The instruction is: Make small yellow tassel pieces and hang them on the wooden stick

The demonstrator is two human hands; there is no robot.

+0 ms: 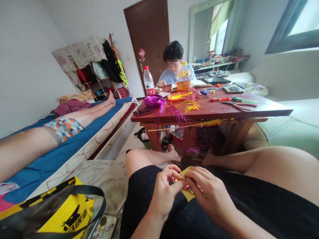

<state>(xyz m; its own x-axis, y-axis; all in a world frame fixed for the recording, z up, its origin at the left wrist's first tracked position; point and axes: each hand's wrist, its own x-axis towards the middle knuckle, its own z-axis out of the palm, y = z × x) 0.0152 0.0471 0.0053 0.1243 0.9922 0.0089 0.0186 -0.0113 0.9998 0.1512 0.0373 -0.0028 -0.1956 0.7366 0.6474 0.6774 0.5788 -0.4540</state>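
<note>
Head view: on the near side of the surface (214, 109), the left hand (165, 186) and right hand (208, 187) pinch a tiny dark piece (185, 178) beside a yellow sheet (191, 196), held close together, likely because something so small needs two-sided steadying.

Brown door (149, 31), on which a red diamond sticker (142, 53) is affixed. Red-capped water bottle (149, 81) and orange drink bottle (183, 85), both stood on the table (209, 109). Bed (62, 155), covered in blue, occupied by a person (33, 144) in patterned shorts (65, 128). Yellow-and-black bag (62, 212), placed at lower left.
</note>
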